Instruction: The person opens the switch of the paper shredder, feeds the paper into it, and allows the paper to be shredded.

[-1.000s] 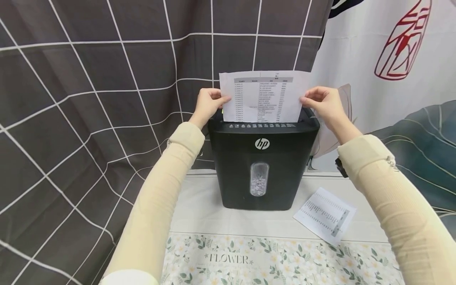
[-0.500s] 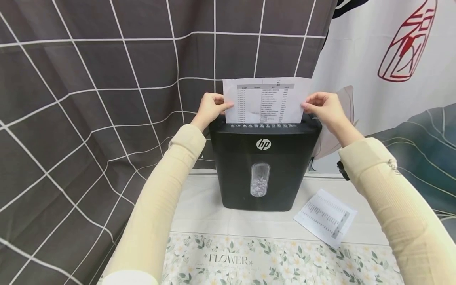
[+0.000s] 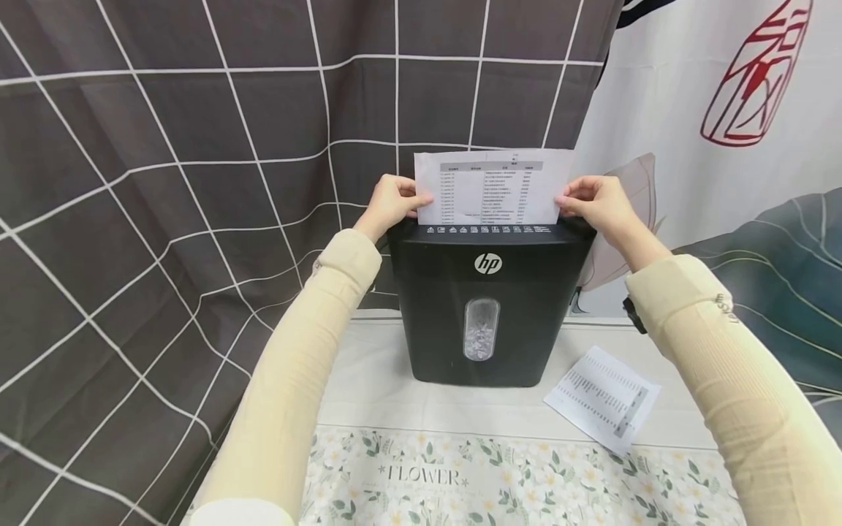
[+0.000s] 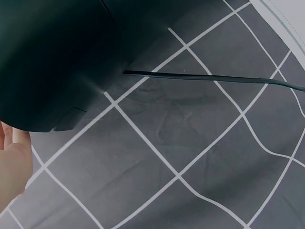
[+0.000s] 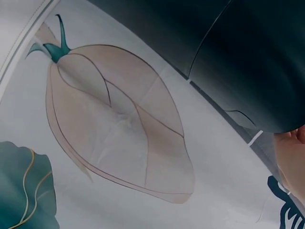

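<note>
A printed sheet of paper (image 3: 493, 188) stands upright in the top slot of a black HP paper shredder (image 3: 441, 307), its lower part hidden inside. My left hand (image 3: 389, 201) pinches the sheet's left edge between thumb and fingers. At the right edge, my right hand (image 3: 598, 204) pinches it the same way. White shreds (image 3: 481, 340) show through the shredder's front window. Each wrist view catches only part of a hand beside the dark shredder body: the left hand (image 4: 14, 162) at the left border, the right hand (image 5: 291, 160) at the right border.
Another printed sheet (image 3: 604, 398) lies on the white cloth to the right of the shredder. A dark power cord (image 4: 214, 78) runs out from the shredder's side. Behind stands a dark grid-patterned curtain (image 3: 283, 117); a floral mat (image 3: 526, 482) lies in front.
The sheet has sunk lower into the slot, with less of it showing above the shredder. Both hands have come down along with it, still pinching its edges.
</note>
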`<state>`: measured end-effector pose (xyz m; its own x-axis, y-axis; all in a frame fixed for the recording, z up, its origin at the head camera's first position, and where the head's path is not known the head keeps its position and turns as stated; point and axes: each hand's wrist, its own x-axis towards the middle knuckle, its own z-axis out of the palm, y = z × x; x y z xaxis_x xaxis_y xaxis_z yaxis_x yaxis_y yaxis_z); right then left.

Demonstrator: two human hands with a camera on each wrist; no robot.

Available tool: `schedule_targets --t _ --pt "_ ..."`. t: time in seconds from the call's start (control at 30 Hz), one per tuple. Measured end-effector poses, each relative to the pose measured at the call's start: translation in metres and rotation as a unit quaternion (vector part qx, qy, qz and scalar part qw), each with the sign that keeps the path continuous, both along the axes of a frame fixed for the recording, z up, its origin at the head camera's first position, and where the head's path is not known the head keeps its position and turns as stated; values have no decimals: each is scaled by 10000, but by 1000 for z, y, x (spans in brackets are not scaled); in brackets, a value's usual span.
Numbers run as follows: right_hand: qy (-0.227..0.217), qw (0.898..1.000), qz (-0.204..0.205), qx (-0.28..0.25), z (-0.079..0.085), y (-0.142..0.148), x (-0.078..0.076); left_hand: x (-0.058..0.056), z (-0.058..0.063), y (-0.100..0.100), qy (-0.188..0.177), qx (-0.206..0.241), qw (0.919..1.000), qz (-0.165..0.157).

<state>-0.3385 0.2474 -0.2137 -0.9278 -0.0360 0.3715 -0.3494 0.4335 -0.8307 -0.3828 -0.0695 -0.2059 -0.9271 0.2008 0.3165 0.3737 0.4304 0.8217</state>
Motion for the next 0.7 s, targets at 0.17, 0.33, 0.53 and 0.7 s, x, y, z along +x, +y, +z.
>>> schedule_targets --t 0.17,0.33,0.53,0.7 --pt "-67 9998 -6 197 -2 0 0 0 -2 1 -59 -292 9996 20" --pt "-36 9998 41 208 -5 -2 2 2 -4 3 -111 -421 9990 129" --pt "150 9998 39 145 -3 -4 0 1 -3 6 21 -344 9993 171" --pt "191 9997 -4 125 -2 -6 -1 2 -3 7 160 -294 9993 175"
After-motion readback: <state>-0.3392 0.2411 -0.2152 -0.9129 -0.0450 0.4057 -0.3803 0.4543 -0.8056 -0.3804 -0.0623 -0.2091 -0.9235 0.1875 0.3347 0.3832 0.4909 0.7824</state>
